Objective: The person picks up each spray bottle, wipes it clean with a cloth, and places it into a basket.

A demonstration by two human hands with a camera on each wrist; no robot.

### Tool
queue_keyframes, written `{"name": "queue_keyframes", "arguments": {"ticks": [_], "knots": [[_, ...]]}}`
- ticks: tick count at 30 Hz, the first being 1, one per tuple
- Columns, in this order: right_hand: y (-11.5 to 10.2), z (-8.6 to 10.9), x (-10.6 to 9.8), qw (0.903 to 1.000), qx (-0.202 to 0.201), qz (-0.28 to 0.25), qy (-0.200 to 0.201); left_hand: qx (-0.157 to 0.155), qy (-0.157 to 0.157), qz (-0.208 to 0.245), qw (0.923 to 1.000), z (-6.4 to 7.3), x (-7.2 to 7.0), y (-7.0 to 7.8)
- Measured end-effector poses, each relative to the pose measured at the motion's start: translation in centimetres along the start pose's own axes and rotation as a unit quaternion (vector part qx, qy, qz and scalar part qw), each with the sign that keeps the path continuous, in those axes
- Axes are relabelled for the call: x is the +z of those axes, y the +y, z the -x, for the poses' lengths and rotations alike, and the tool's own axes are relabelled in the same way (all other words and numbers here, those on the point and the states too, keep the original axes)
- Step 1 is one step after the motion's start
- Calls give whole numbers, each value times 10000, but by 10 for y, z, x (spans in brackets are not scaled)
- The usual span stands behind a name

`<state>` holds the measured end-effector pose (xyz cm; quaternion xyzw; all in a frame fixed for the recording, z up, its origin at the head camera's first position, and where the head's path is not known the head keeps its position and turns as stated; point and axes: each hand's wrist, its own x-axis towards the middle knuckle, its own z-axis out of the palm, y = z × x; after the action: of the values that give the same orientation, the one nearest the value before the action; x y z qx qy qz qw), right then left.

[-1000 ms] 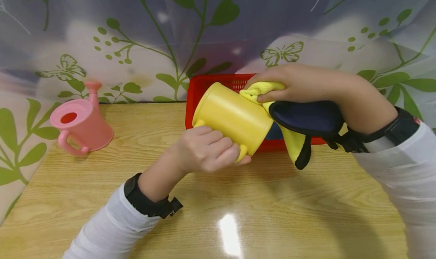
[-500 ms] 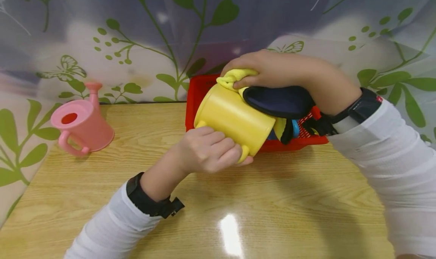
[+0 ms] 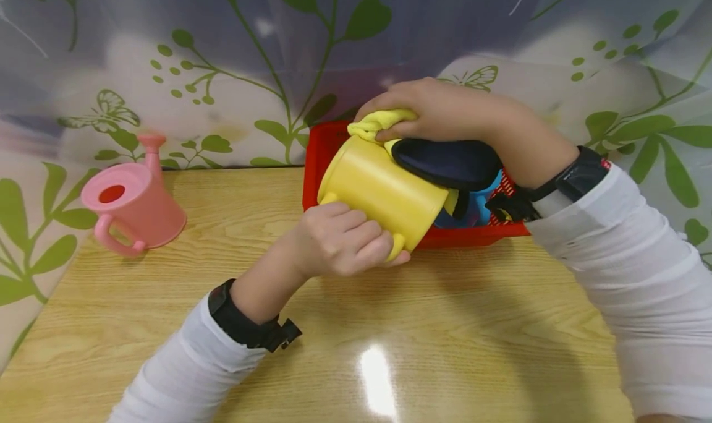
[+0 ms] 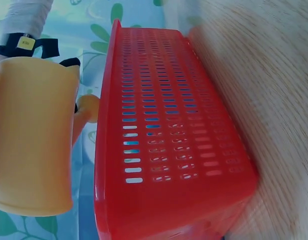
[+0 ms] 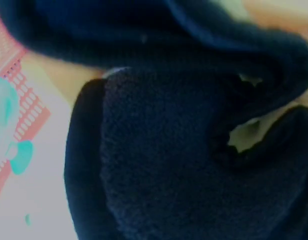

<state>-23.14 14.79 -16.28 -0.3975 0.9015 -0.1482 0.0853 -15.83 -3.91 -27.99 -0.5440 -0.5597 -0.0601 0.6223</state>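
Note:
A yellow watering can (image 3: pixel 384 188) is tilted above the red basket. My left hand (image 3: pixel 347 240) grips its handle, fingers curled round it. My right hand (image 3: pixel 414 111) holds a bunched cloth (image 3: pixel 445 162), yellow on one side and dark blue on the other with black edging, against the can's far upper side. In the right wrist view the dark side of the cloth (image 5: pixel 164 165) fills most of the picture and hides the fingers. The left wrist view shows the can (image 4: pixel 34 135) with a round-ended spout (image 4: pixel 88 108) sticking out sideways.
Under the can stands a slotted red basket (image 3: pixel 467 236), with blue things (image 3: pixel 473 208) inside. A pink watering can (image 3: pixel 139 200) stands at the left on the wooden table (image 3: pixel 311 355). Behind everything hangs a leaf-patterned cloth backdrop (image 3: pixel 233 101).
My right hand has moved left and slightly up along the yellow watering can, carrying the cloth and uncovering more of the basket's right end. The left hand and the can have hardly moved.

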Motion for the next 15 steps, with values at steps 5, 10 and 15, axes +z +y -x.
{"name": "queue_keyframes", "arguments": {"ticks": [5,10,15], "knots": [[3,12,-1,9996,47,207,-168,-2,-3,-33,10000,1,-2,0],[5,31,1,9993,69,180,-316,-106,63,-202,9997,5,-4,-5],[9,51,5,9997,62,-17,-232,-167,136,-262,9994,6,-7,-8]]}}
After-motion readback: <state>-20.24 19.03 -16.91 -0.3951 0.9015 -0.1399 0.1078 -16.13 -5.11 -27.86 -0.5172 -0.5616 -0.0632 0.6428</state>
